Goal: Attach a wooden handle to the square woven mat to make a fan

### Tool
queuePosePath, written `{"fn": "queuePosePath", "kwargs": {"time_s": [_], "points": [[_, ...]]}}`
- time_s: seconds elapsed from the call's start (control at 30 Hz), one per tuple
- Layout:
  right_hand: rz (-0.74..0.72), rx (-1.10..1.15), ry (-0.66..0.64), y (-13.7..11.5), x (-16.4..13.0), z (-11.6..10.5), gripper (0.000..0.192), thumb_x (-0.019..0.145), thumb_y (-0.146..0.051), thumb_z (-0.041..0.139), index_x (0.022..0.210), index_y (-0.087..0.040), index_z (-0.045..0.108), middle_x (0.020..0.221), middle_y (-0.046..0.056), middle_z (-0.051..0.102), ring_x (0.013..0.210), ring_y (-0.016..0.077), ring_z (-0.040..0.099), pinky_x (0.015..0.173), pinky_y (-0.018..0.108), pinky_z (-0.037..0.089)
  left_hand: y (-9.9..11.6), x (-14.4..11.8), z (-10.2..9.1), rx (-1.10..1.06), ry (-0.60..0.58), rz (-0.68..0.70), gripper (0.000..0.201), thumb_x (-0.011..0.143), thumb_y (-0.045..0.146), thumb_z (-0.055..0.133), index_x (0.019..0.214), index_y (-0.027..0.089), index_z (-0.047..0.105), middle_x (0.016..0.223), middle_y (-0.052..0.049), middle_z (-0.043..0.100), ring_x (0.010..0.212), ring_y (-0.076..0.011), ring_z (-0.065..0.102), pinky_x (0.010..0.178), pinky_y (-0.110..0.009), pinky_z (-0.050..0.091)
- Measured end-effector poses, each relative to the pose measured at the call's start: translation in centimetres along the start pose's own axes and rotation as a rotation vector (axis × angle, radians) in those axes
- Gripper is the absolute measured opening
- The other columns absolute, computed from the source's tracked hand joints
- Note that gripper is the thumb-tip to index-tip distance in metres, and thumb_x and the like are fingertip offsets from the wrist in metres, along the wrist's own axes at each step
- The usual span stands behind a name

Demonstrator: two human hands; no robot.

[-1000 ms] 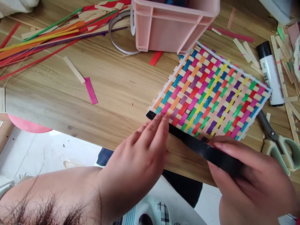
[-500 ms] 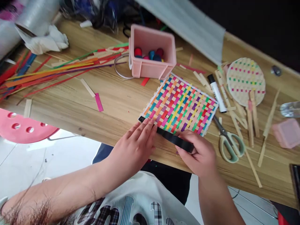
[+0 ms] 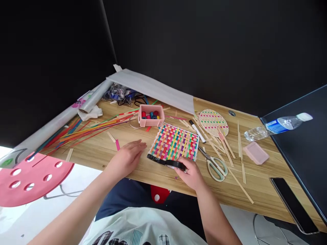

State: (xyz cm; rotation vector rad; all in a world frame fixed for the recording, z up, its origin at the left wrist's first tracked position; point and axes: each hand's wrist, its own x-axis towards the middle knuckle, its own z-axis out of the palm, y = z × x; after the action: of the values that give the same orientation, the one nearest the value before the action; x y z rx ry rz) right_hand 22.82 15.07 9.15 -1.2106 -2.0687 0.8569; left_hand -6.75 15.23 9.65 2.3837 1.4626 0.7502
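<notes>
1. My right hand (image 3: 191,173) rests at the near edge of the worktop, fingers closed around one end of a black strip (image 3: 166,161).
2. The strip lies along the near edge of the mat (image 3: 175,142), touching it from the mat's near-left corner to my right hand.
3. My left hand (image 3: 127,157) lies flat and open on the worktop just left of the mat, holding nothing; its fingertips stop short of the strip's left end.
4. Progress, as I judge it: the mat is fully woven in coloured strips. The black strip appears set along one edge only; its far and right edges show a pale border. Whether the black strip is fixed down I cannot tell.
5. The mat sits at the middle of the worktop, toward the near edge.
6. Surroundings: a pink box (image 3: 151,115) just behind the mat; loose coloured strips (image 3: 84,129) toward the left edge; a marker (image 3: 197,131) and scissors (image 3: 215,165) right of the mat; a round woven piece (image 3: 213,122) behind those.
7. Further right: a pink case (image 3: 255,153), a bottle (image 3: 277,125), a phone (image 3: 293,205) at the near-right corner.
8. Obstructions: the scissors lie near my right hand; scrap strips litter the worktop right of the mat.
</notes>
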Motion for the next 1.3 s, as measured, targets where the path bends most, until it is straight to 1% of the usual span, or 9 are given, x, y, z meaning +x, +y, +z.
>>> {"fn": "queuePosePath", "kwargs": {"time_s": [0.13, 0.23, 0.37, 0.57, 0.8, 1.0, 1.1, 1.2, 1.3], "points": [[-0.004, 0.004, 0.0, 0.2, 0.0, -0.2, 0.003, 0.083, -0.02, 0.06, 0.083, -0.022, 0.063, 0.08, 0.003, 0.066, 0.072, 0.0173, 0.061, 0.064, 0.027, 0.05, 0.7, 3.8, 0.5, -0.008, -0.249, 0.243, 0.041, 0.094, 0.015, 0.038, 0.129, 0.024, 0.058, 0.14, -0.005, 0.056, 0.137, -0.0251, 0.044, 0.113, -0.047, 0.036], [-0.002, 0.011, 0.002, -0.1, 0.3, -0.5, 0.005, 0.082, -0.019, 0.06, 0.086, -0.022, 0.063, 0.08, 0.003, 0.066, 0.073, 0.0175, 0.061, 0.065, 0.028, 0.049, 1.3, 7.5, 1.5, -0.041, -0.418, 0.443, 0.041, 0.098, 0.029, 0.038, 0.137, 0.028, 0.052, 0.148, -0.004, 0.047, 0.143, -0.0238, 0.034, 0.119, -0.046, 0.024], [-0.085, 0.004, -0.018, -1.8, 0.3, -1.0, 0.013, 0.083, -0.011, 0.057, 0.089, -0.022, 0.061, 0.084, 0.003, 0.065, 0.081, 0.0186, 0.061, 0.073, 0.031, 0.049, 0.9, 10.2, 3.7, 0.005, -0.623, 0.522, 0.046, 0.097, 0.041, 0.041, 0.143, 0.033, 0.044, 0.156, -0.003, 0.035, 0.148, -0.0263, 0.021, 0.12, -0.049, 0.013], [-0.33, -0.133, -0.042, -5.3, -1.0, -0.1, 0.026, 0.076, -0.001, 0.05, 0.092, -0.021, 0.056, 0.086, 0.006, 0.06, 0.084, 0.0211, 0.054, 0.078, 0.039, 0.048, 0.3, 9.8, 5.0, 0.012, -0.599, 0.5, 0.048, 0.098, 0.044, 0.037, 0.146, 0.035, 0.038, 0.159, 0.0, 0.028, 0.149, -0.0232, 0.019, 0.12, -0.046, 0.008], [-0.546, -0.309, -0.041, -7.9, -1.3, 2.2, 0.022, 0.075, 0.0, 0.045, 0.084, -0.017, 0.056, 0.073, 0.005, 0.055, 0.079, 0.0202, 0.051, 0.075, 0.038, 0.046, 0.1, 9.8, 5.1, 0.029, -0.598, 0.504, 0.048, 0.098, 0.044, 0.036, 0.146, 0.036, 0.038, 0.158, 0.0, 0.03, 0.149, -0.0225, 0.019, 0.12, -0.044, 0.007], [-0.684, -0.122, -0.003, -8.1, -1.6, 3.0, 0.026, 0.076, -0.003, 0.047, 0.096, -0.017, 0.057, 0.08, 0.006, 0.059, 0.079, 0.0203, 0.055, 0.075, 0.041, 0.047, -0.2, 9.9, 5.6, -0.01, -0.581, 0.497, 0.048, 0.097, 0.044, 0.038, 0.144, 0.038, 0.039, 0.158, 0.001, 0.031, 0.149, -0.0224, 0.019, 0.12, -0.043, 0.006], [-0.551, 0.166, 0.061, -7.4, -2.7, 2.7, 0.026, 0.081, -0.012, 0.051, 0.104, -0.019, 0.059, 0.086, 0.008, 0.059, 0.084, 0.0229, 0.057, 0.074, 0.044, 0.049, -0.5, 10.4, 5.0, -0.156, -0.606, 0.463, 0.047, 0.096, 0.042, 0.043, 0.142, 0.034, 0.045, 0.156, -0.002, 0.034, 0.148, -0.0247, 0.021, 0.12, -0.046, 0.009], [-0.134, 0.617, 0.32, -6.6, -4.1, 2.2, 0.017, 0.088, -0.022, 0.055, 0.102, -0.026, 0.063, 0.09, 0.005, 0.062, 0.087, 0.0221, 0.06, 0.076, 0.043, 0.051, 0.2, 10.3, 3.2, -0.46, -0.469, 0.369, 0.042, 0.097, 0.035, 0.041, 0.135, 0.023, 0.055, 0.149, -0.009, 0.045, 0.145, -0.0229, 0.03, 0.119, -0.042, 0.02], [0.238, 0.997, 0.592, -5.8, -5.1, 1.8, 0.014, 0.09, -0.035, 0.059, 0.102, -0.032, 0.066, 0.098, 0.002, 0.068, 0.094, 0.0206, 0.063, 0.083, 0.043, 0.052, 3.0, 8.8, 0.9, -0.696, -0.321, 0.153, 0.036, 0.097, 0.033, 0.041, 0.124, 0.019, 0.061, 0.134, -0.01, 0.059, 0.129, -0.0204, 0.051, 0.112, -0.038, 0.035]]}}
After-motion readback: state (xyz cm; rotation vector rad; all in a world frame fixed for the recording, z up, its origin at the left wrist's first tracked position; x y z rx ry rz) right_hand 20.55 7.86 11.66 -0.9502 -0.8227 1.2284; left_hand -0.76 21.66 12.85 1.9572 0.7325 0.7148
